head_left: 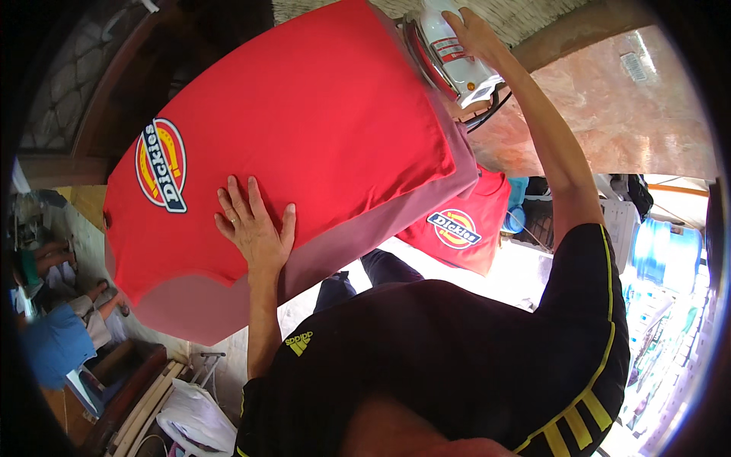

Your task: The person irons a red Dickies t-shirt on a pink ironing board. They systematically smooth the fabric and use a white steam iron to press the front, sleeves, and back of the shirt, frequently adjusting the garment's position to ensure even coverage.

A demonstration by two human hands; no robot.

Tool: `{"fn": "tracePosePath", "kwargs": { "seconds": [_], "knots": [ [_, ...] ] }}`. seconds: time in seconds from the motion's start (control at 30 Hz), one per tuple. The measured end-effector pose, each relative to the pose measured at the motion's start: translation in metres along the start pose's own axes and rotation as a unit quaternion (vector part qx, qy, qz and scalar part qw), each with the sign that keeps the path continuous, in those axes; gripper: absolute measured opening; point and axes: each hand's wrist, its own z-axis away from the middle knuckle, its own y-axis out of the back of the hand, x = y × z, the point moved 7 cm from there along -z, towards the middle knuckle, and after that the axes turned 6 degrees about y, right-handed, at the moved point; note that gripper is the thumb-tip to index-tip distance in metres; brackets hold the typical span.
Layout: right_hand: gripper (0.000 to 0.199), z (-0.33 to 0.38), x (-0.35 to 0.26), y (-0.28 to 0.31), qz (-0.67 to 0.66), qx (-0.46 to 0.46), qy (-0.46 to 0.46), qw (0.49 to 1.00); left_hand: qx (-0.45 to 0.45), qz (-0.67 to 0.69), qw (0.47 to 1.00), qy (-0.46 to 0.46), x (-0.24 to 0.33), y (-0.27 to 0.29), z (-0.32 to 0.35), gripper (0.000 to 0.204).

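Left hand (pixel 255 225) fingers spread flat on red shirt (pixel 304 129); right hand (pixel 476 34) fingers grasping white iron (pixel 457 57).

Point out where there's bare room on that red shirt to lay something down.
Free: the red shirt between the round emblem and the iron, above the left hand. Crowded: the far corner, where the right hand grips the iron, and the near edge under the left hand.
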Motion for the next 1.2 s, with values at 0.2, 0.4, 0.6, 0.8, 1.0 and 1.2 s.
{"fn": "tracePosePath", "kwargs": {
  "seconds": [0.2,0.4,0.6,0.8,1.0,1.2],
  "knots": [
    [0.041,0.009,0.044,-0.019,0.234,-0.001,0.196,0.952,-0.020,0.217,0.946,-0.240,0.138,-0.024,-0.071,0.043],
    [0.035,0.036,0.049,-0.036,0.348,0.114,0.255,0.895,-0.052,0.173,0.905,-0.386,0.251,-0.077,-0.127,0.035],
    [0.049,0.121,-0.056,0.052,0.068,0.301,0.296,0.904,-0.108,0.172,0.891,-0.407,0.263,-0.085,-0.149,0.017],
    [0.029,0.161,-0.026,-0.044,-0.305,0.131,0.122,0.936,-0.077,0.211,0.889,-0.398,0.263,-0.081,-0.150,0.013],
    [0.031,0.160,-0.008,-0.071,-0.436,0.076,0.040,0.896,-0.045,0.160,0.888,-0.429,0.268,-0.086,-0.147,0.016],
    [0.030,0.154,0.005,-0.071,-0.471,0.073,0.027,0.879,-0.174,0.100,0.891,-0.407,0.279,-0.079,-0.148,0.022]
  ]
}}
